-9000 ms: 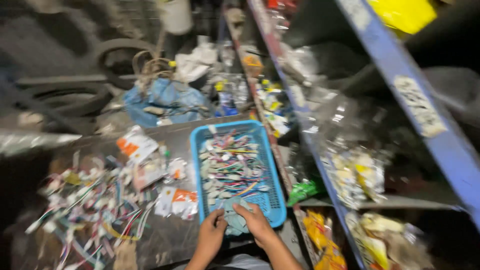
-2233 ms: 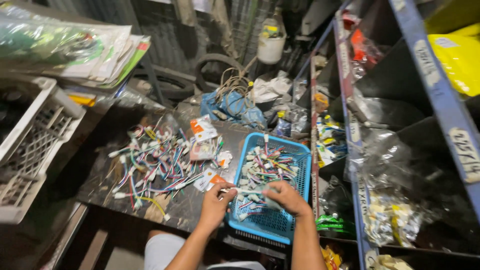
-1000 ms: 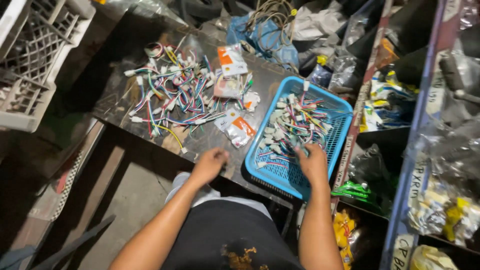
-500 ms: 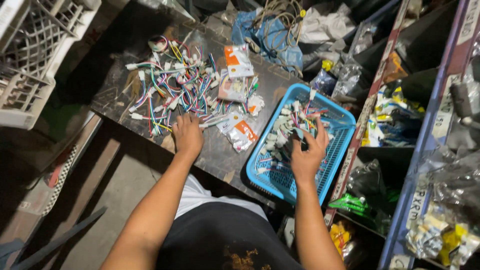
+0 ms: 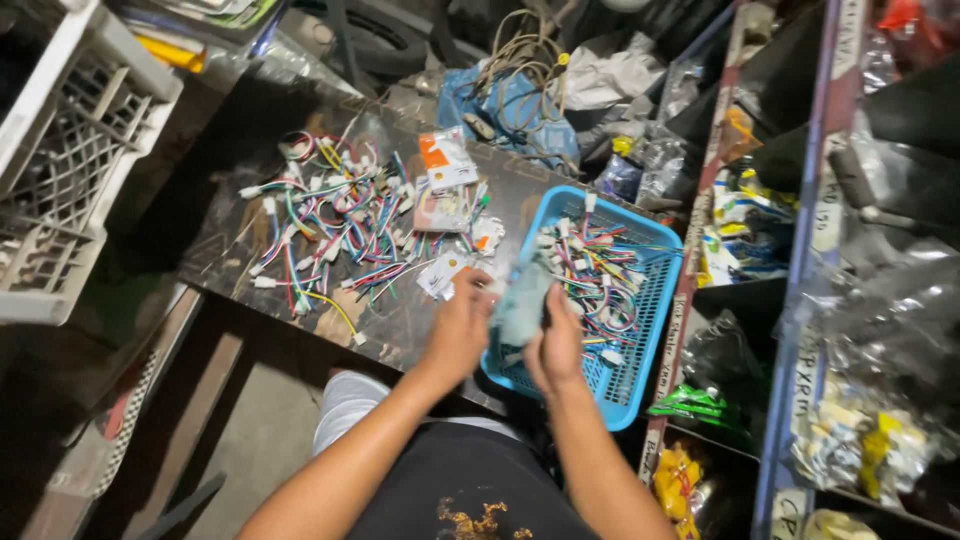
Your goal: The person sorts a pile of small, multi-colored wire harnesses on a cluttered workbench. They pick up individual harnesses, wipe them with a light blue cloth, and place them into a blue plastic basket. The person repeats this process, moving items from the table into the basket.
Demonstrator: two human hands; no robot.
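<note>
Left hand and right hand both closed on pale plastic bag (blurred, contents unclear), held over near-left corner of blue basket. Basket holds wire connectors; more colourful wires spread on dark table.
</note>
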